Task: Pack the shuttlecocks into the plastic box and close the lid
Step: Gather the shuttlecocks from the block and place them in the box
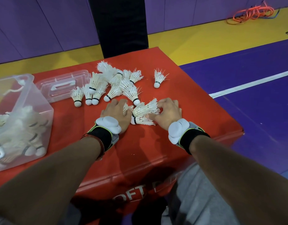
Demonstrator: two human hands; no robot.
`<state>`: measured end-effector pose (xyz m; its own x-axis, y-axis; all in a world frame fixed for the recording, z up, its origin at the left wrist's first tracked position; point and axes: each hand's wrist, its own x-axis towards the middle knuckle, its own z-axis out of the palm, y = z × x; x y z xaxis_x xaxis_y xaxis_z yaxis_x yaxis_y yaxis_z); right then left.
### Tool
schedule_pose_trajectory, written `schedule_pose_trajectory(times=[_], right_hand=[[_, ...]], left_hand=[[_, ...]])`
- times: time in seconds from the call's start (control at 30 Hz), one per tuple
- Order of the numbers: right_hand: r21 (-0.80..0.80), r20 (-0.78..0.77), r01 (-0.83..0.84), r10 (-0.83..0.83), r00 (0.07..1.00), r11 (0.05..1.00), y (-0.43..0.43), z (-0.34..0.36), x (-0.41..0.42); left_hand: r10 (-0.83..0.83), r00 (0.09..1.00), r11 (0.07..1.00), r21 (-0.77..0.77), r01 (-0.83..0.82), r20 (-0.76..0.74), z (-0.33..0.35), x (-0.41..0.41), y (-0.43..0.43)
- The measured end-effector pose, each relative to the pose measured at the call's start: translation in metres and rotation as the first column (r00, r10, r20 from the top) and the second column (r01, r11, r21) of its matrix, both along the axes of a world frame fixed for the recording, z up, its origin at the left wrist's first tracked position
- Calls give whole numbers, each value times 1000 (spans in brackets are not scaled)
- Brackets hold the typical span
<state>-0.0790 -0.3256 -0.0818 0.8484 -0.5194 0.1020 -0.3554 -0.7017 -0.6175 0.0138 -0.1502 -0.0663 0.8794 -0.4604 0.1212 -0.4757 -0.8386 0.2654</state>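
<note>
Between left hand [117,112] and right hand [168,112], both gripping them, shuttlecocks [144,112] lie sideways. Over at the red mat [180,82] left edge sits the plastic box [29,96], nearer the left hand.

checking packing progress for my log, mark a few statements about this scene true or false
1. The plastic box already holds shuttlecocks. True.
2. The lid is closed on the box. False: it lies on the red mat beside the box.
3. The left hand and right hand both grip loose shuttlecocks. True.
4. No shuttlecocks remain beyond the hands. False: a pile lies there, with a lone shuttlecock to its right.
</note>
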Motion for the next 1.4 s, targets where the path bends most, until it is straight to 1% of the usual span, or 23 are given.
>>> schedule_pose_trajectory(times=[0.17,0.27,0.37,0.53,0.73,0.8,0.9,0.97,1.13,1.27,1.3,1.4], right_hand=[[8,-15,-100,100,995,995,5,-2,-4],[25,-6,-135,135,991,991,10,-2,-4],[42,-10,-189,190,982,981,17,-1,-2],[23,-27,-296,296,955,955,34,-1,-1],[-6,-39,-316,316,948,949,42,-2,4],[-19,-41,-318,317,947,948,42,-2,3],[-30,-32,-332,331,943,943,41,-1,1],[-25,-19,-332,331,943,943,40,0,0],[-36,-17,-341,341,940,939,38,2,-1],[-40,-25,-354,353,935,934,36,4,-2],[-43,-31,-359,358,933,932,36,5,-1],[-45,-44,-372,370,928,927,36,6,-2]], left_hand=[[-30,999,998,-50,29,-21,2,-6,5],[-32,998,996,-86,27,-62,3,-6,10],[-13,998,996,-83,8,-58,5,-5,18],[51,997,994,-91,-56,-59,9,-1,32],[17,999,999,-49,-19,-38,17,-4,39],[-30,999,999,-35,29,-28,19,-3,39],[-99,995,994,47,100,-32,24,-2,36],[-97,994,989,107,102,-45,30,-2,30],[-54,981,960,260,103,-189,50,-6,13],[-46,979,861,490,139,-196,61,-16,0],[-32,975,839,524,145,-219,62,-17,-2],[1,961,820,550,158,-277,66,-16,-5]])
